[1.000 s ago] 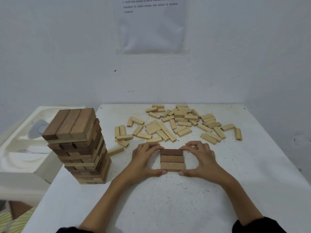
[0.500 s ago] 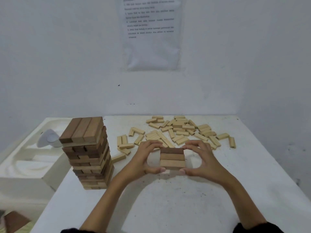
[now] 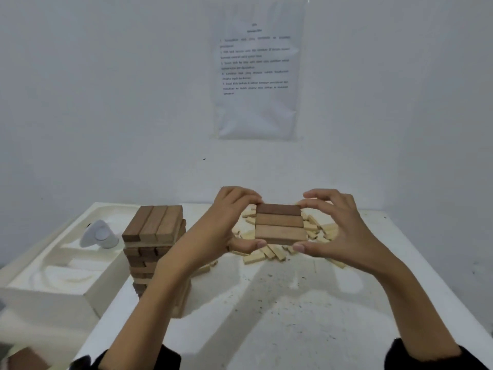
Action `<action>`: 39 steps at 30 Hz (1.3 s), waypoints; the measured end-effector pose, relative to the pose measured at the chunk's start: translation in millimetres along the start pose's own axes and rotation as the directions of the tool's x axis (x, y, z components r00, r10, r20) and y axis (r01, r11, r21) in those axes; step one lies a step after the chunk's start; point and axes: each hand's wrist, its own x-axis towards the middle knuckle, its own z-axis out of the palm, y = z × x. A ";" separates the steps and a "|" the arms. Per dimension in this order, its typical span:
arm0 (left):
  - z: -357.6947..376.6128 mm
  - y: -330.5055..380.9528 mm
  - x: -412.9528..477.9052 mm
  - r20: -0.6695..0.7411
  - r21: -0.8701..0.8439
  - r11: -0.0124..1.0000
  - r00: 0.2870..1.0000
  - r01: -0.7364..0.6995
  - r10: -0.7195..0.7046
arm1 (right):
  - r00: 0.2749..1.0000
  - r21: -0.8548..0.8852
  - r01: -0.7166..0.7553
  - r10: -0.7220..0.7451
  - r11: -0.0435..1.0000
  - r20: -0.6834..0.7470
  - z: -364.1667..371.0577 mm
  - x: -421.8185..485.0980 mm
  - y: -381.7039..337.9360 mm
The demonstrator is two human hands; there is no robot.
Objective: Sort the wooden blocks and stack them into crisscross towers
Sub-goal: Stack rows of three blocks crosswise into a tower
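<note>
Left hand [image 3: 226, 222] and right hand [image 3: 338, 231] each grip one end of a three-block dark layer [image 3: 280, 225], held in the air right of the crisscross tower [image 3: 154, 236]. Risks: only squeeze pressure joins the blocks, so a slack grip would drop one. The left forearm is near the tower and could topple it.

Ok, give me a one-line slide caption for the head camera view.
Left hand and right hand hold three dark blocks above the table, tower at left.
</note>
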 end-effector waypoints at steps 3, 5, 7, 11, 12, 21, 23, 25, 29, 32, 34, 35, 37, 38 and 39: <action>-27.4 -0.3 1.2 -0.021 0.084 0.996 1.000 0.000 0.002 | 0.999 0.011 0.035 -0.035 0.999 0.001 -0.2 15.4 -15.6; -45.3 -4.9 -0.7 -0.028 0.139 0.990 1.000 0.013 -0.010 | 0.998 0.022 0.059 -0.059 0.998 0.004 4.8 25.7 -27.4; -62.3 -12.3 -5.5 -0.022 0.191 0.981 1.000 0.020 -0.016 | 0.997 0.027 0.080 -0.080 0.996 0.012 13.9 35.9 -40.2; -96.8 -26.3 -23.9 -0.003 0.144 0.985 0.996 0.092 -0.092 | 0.993 0.063 0.111 -0.113 0.992 0.023 36.8 53.9 -62.0; -103.8 -30.6 -28.8 -0.006 0.114 0.986 0.992 0.124 -0.124 | 0.992 0.079 0.118 -0.120 0.990 0.025 43.9 58.5 -67.4; -108.2 -43.1 -79.2 -0.361 -0.027 0.973 0.906 0.227 -0.222 | 0.992 0.106 -0.042 0.029 0.993 0.124 80.7 69.4 -59.7; -92.3 -38.2 -102.4 -0.728 -0.026 0.986 0.672 0.168 -0.133 | 0.998 0.085 -0.026 0.021 0.996 0.066 81.4 63.9 -49.2; -62.0 -29.5 -130.0 -0.850 -0.077 0.978 0.500 0.196 -0.167 | 0.999 0.103 -0.028 0.026 0.994 0.020 91.2 53.0 -34.3; 8.1 2.7 -162.6 -0.588 -0.022 0.968 0.780 0.248 -0.214 | 0.989 0.146 -0.146 0.145 0.978 0.013 129.1 34.8 3.3; 47.4 7.4 -169.5 -0.359 0.059 0.972 0.914 0.226 -0.191 | 0.976 0.136 -0.212 0.201 0.968 0.090 156.6 28.4 13.9; 63.7 0.8 -169.9 -0.269 0.064 0.957 0.928 0.284 -0.258 | 0.971 0.126 -0.203 0.183 0.971 0.150 171.5 23.8 16.8; 70.0 -1.3 -167.7 -0.231 0.068 0.952 0.933 0.300 -0.277 | 0.972 0.108 -0.173 0.152 0.979 0.177 177.6 21.9 18.2; 79.0 -1.7 -160.8 -0.187 0.085 0.949 0.940 0.305 -0.285 | 0.966 0.074 -0.126 0.106 0.989 0.237 185.9 20.5 20.3; 82.9 -1.2 -158.2 -0.168 0.092 0.948 0.943 0.304 -0.286 | 0.961 0.059 -0.118 0.099 0.991 0.259 188.2 20.3 20.2; 86.2 -2.0 -156.8 -0.148 0.091 0.946 0.943 0.312 -0.297 | 0.959 0.043 -0.110 0.094 0.993 0.266 190.1 20.6 20.5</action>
